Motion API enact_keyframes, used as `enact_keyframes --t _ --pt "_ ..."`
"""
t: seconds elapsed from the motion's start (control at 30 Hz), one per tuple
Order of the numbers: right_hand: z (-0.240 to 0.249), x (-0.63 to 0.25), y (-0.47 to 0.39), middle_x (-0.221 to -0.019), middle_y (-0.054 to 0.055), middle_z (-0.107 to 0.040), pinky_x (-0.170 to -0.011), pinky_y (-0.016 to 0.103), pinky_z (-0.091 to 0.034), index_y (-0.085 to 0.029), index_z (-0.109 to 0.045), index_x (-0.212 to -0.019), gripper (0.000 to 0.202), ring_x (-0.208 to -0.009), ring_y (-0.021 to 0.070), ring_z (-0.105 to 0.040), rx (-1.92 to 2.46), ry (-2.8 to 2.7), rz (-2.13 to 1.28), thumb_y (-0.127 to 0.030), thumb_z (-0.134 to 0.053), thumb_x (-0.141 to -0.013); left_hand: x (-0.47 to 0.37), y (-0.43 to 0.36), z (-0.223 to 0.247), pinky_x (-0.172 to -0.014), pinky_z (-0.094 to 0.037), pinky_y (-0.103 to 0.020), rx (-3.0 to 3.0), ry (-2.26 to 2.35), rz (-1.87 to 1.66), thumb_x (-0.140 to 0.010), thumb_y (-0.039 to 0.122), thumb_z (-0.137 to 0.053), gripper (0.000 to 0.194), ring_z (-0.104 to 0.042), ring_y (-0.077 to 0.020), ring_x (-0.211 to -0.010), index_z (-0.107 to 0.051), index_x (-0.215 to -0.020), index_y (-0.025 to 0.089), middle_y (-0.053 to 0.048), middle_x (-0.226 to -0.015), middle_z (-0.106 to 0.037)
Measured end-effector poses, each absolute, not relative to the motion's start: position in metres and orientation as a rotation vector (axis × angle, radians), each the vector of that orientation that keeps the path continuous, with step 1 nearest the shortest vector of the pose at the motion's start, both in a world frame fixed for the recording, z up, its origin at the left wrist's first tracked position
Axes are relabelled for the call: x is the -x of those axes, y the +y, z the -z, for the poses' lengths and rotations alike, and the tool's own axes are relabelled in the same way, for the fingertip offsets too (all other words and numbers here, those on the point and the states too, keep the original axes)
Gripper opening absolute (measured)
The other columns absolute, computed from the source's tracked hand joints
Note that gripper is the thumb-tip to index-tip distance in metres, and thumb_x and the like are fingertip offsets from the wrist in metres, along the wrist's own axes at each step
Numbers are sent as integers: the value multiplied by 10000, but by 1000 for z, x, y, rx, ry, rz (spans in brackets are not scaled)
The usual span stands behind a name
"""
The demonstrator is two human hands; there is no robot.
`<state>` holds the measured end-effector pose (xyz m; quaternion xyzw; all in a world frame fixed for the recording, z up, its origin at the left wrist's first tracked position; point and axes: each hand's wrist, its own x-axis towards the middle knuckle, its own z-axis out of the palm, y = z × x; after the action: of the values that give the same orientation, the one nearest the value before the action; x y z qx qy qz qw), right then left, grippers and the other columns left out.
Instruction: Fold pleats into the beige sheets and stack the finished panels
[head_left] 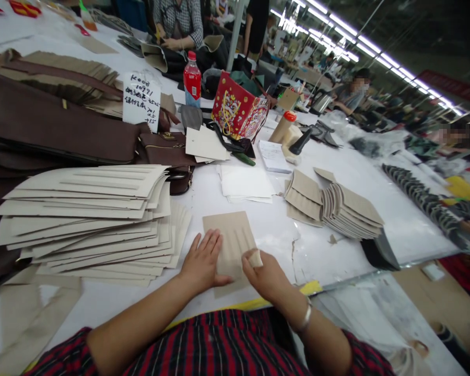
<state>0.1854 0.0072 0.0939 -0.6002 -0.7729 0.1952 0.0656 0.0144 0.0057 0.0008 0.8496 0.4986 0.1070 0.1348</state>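
A beige rectangular panel (pixel 232 230) with long raised ridges lies on the white table in front of me. My left hand (pixel 203 261) rests flat on its left side, fingers spread. My right hand (pixel 265 274) is closed around a small pale block (pixel 255 258), held against the panel's right side. The block's material cannot be made out. To the left stands a tall, uneven stack of cream panels (pixel 97 209). On the right lies a fanned pile of beige ridged panels (pixel 348 209). Beyond my panel is a stack of white sheets (pixel 246 183).
Dark brown leather bags (pixel 62 125) are piled at the left behind a handwritten card (pixel 141 102). A red-labelled bottle (pixel 192 79), a red patterned box (pixel 238 107) and a notepad (pixel 274 156) stand farther back. The table's front edge has yellow tape (pixel 311 287). Other people work beyond.
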Motion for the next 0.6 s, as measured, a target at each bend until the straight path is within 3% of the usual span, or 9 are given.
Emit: enact_keyframes --t 0.1,0.3,0.47,0.6 --pt "-95 -183 1 -681 33 -620 -652 222 -416 -174 -594 -795 238 -671 136 -580 1831 -2297 -691 -254 -380 -859 -14 6 1 -1069 -5 -459 -2463 1437 -328 -568 793 -430 1079 -135 -302 -1320 -233 -1361 88 -155 -1435 -201" --pt "-82 -157 42 -781 81 -629 -717 248 -412 -148 -595 -814 242 -776 167 -582 1758 -2239 -367 -236 -373 -854 -14 5 1 -1066 -9 -467 -2462 1438 -305 -567 778 -449 1070 -119 -307 -1323 -226 -1365 102 -145 -1440 -195" --pt "-89 -173 -10 -686 52 -612 -631 228 -412 -166 -590 -757 231 -678 152 -584 1829 -2268 -589 -226 -384 -844 -10 7 -3 -1065 -33 -470 -2434 1396 -291 -552 799 -440 1096 -114 -309 -1323 -237 -1360 86 -159 -1440 -179" --pt "-86 -163 23 -695 56 -629 -662 227 -413 -155 -589 -787 244 -700 148 -591 1802 -2184 -520 -262 -380 -857 -2 13 -7 -1073 -71 -423 -2438 1273 -235 -496 779 -516 1178 -117 -287 -1328 -172 -1375 74 -158 -1445 -158"
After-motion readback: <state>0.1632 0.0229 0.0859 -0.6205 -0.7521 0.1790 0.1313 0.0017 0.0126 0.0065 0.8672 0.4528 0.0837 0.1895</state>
